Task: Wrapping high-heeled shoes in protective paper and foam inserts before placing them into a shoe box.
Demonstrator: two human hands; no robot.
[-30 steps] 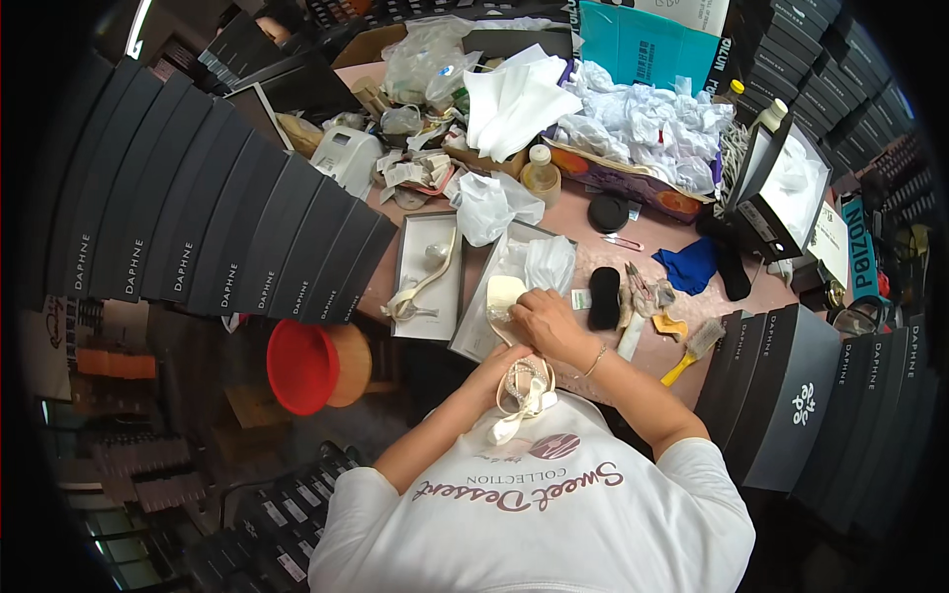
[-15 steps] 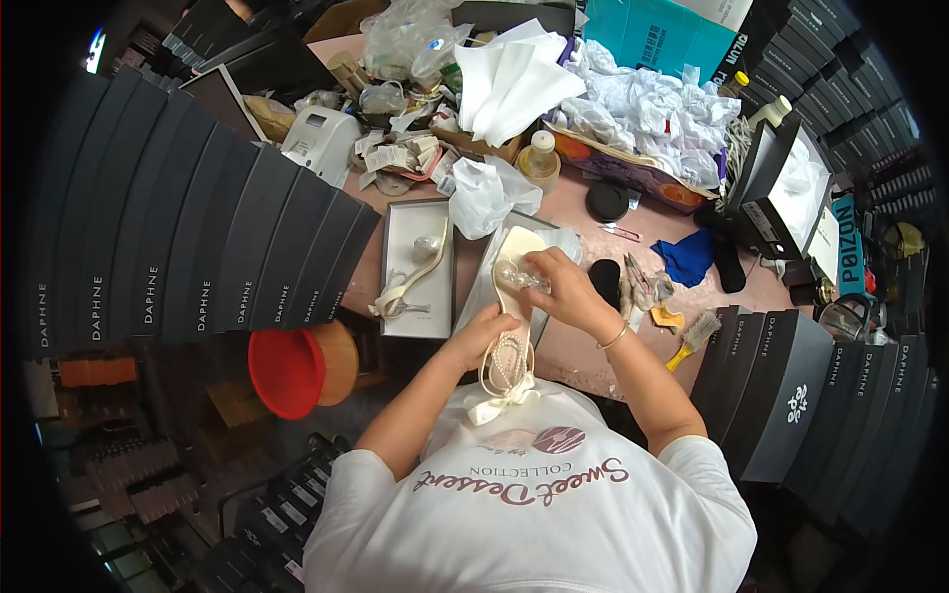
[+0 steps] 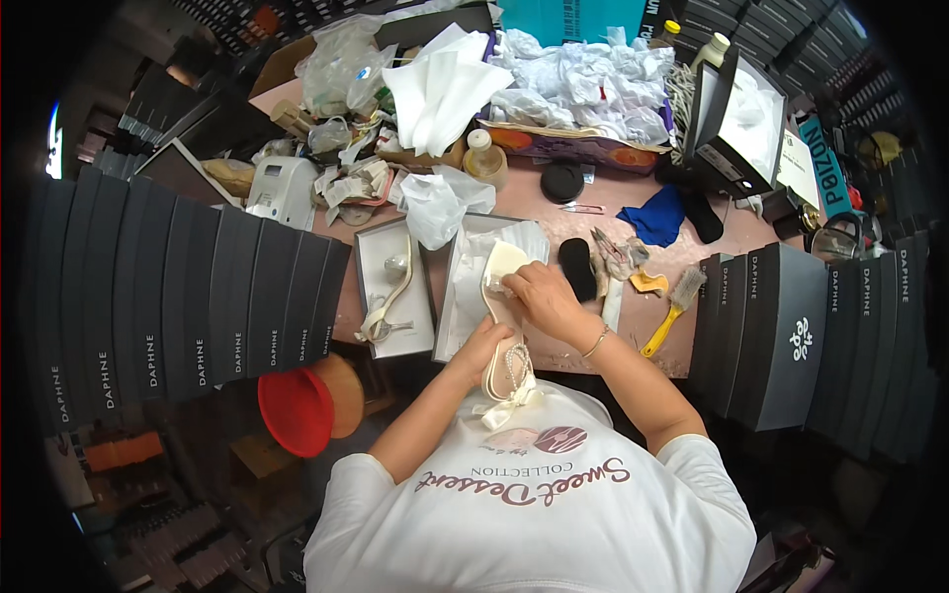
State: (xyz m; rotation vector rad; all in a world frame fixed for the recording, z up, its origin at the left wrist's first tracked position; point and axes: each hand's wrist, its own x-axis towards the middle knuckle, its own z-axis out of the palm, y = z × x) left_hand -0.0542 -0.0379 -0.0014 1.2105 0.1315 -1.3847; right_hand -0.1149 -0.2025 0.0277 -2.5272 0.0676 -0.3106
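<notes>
A cream sandal (image 3: pixel 505 334) with a string of pearls and a bow lies tilted before my chest, its toe pointing away from me. My left hand (image 3: pixel 482 348) is closed round its side near the middle. Bent over the toe end, the fingers of my right hand (image 3: pixel 550 300) pinch a small clear plastic piece (image 3: pixel 496 284) on the sole; its exact shape is partly hidden. Beneath the toe is a grey shoe box part (image 3: pixel 451 311) with white tissue in it. The matching sandal (image 3: pixel 392 293) lies in the other box part (image 3: pixel 367 255) to the left.
Stacked dark shoe boxes (image 3: pixel 188 287) wall the left, with more boxes (image 3: pixel 756 336) at right. A yellow-handled brush (image 3: pixel 675 312), blue cloth (image 3: pixel 654 215) and black round lid (image 3: pixel 561 182) lie on the pink table. A bottle (image 3: pixel 485 161) stands behind; a red stool (image 3: pixel 296 411) is below left.
The view has shifted, so the table sits lower and further left. My right fingers have curled down closer over the clear plastic piece at the toe. My left hand keeps its hold.
</notes>
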